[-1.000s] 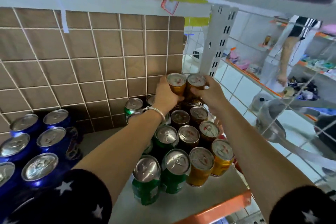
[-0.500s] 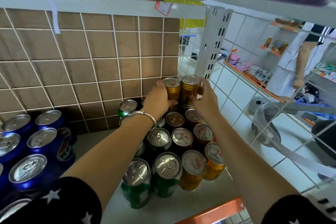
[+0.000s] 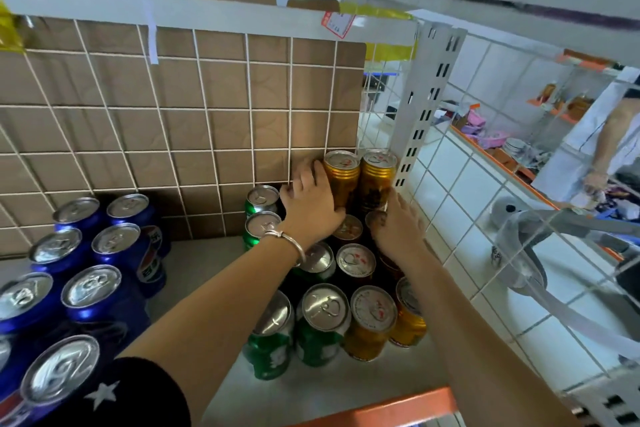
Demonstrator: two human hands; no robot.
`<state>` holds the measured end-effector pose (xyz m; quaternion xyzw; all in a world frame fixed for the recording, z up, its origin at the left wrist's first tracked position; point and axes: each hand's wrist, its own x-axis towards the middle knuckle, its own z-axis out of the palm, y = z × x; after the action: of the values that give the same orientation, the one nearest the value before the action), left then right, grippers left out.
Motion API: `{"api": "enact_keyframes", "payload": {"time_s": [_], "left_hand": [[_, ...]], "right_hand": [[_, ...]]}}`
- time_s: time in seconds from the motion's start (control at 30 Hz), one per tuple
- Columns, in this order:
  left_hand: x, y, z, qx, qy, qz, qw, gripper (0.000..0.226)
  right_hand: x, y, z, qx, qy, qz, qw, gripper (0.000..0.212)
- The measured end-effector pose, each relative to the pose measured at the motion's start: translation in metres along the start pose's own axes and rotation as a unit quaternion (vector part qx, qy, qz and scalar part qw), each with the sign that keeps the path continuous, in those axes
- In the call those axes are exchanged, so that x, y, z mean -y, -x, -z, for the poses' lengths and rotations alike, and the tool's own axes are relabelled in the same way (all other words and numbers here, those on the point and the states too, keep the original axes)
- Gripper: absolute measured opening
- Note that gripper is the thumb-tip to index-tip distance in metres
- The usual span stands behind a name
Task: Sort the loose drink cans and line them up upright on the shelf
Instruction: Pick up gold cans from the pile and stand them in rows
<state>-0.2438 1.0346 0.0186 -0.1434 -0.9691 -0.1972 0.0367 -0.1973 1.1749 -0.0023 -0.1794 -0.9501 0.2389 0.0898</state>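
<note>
Our left hand (image 3: 311,198) wraps one gold can (image 3: 341,180) stacked at the shelf (image 3: 194,270) corner. Our right hand (image 3: 398,225), fingers loose, rests flat against its neighbour (image 3: 377,177).

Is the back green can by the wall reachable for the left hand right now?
Probably yes: the left hand sits right beside the green can, whose top is uncovered, with nothing between them.
</note>
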Motion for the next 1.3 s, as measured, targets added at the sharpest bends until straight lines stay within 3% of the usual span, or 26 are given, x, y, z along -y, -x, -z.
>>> {"api": "enact_keyframes", "payload": {"time_s": [0.13,0.3,0.43,0.5,0.63,0.8,0.87,1.0,1.1,1.3], "left_hand": [[0.004,0.022,0.014,0.042,0.029,-0.023,0.998,0.063],[0.007,0.076,0.035,0.057,0.103,-0.127,0.985,0.051],[0.040,0.129,0.072,0.063,0.157,-0.146,0.975,0.047],[0.075,0.159,0.101,0.022,0.168,-0.129,0.977,0.049],[0.169,0.231,0.156,-0.061,0.193,-0.067,0.977,0.038],[0.291,0.331,0.206,-0.107,0.219,0.096,0.965,0.046],[0.338,0.377,0.220,-0.132,0.184,0.161,0.961,0.052],[0.412,0.448,0.236,-0.165,0.127,0.267,0.941,0.054],[0.445,0.481,0.237,-0.196,0.133,0.303,0.923,0.051],[0.511,0.506,0.241,-0.199,0.173,0.363,0.894,0.051]], "right_hand": [[0.003,0.024,0.013,0.006,0.088,0.005,0.996,0.039],[0.031,0.073,0.022,0.006,0.045,0.076,0.996,0.018],[0.098,0.120,0.013,0.038,0.073,0.117,0.990,0.034],[0.146,0.156,0.006,0.019,0.067,0.164,0.984,0.040],[0.243,0.236,-0.028,0.046,-0.003,0.261,0.964,0.034],[0.357,0.330,-0.091,0.100,-0.154,0.424,0.887,0.027],[0.399,0.363,-0.125,0.179,-0.136,0.464,0.857,0.033],[0.459,0.422,-0.178,0.250,0.029,0.478,0.841,0.048],[0.484,0.453,-0.202,0.314,-0.023,0.494,0.811,0.054],[0.540,0.470,-0.274,0.378,-0.011,0.507,0.775,0.049]]}}
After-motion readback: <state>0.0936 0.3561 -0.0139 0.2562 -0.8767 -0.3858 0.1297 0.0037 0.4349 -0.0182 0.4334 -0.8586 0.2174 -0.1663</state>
